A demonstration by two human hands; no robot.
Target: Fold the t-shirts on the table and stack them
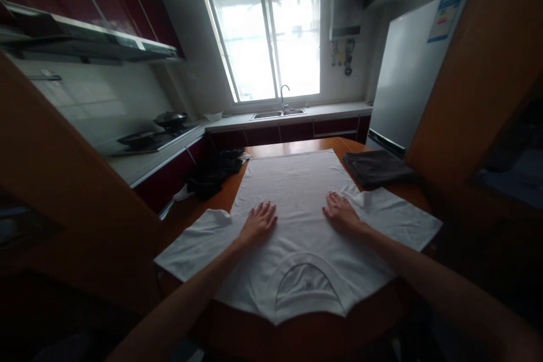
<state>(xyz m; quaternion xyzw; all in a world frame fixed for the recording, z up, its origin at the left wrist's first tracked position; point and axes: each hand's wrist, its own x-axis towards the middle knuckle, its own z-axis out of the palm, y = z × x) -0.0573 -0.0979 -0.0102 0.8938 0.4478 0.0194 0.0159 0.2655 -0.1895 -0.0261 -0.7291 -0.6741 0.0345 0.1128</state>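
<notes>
Your left hand [258,220] and right hand [340,212] lie flat, fingers spread, on the white T-shirt [297,181] covering the wooden table [297,334]; beyond the table, a sink [278,115] under the kitchen window [265,28].

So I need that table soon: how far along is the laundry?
One dark garment lies folded at the far right. The left hand and right hand press flat on the spread white T-shirt, not yet folded. A dark heap lies crumpled at the far left.
</notes>
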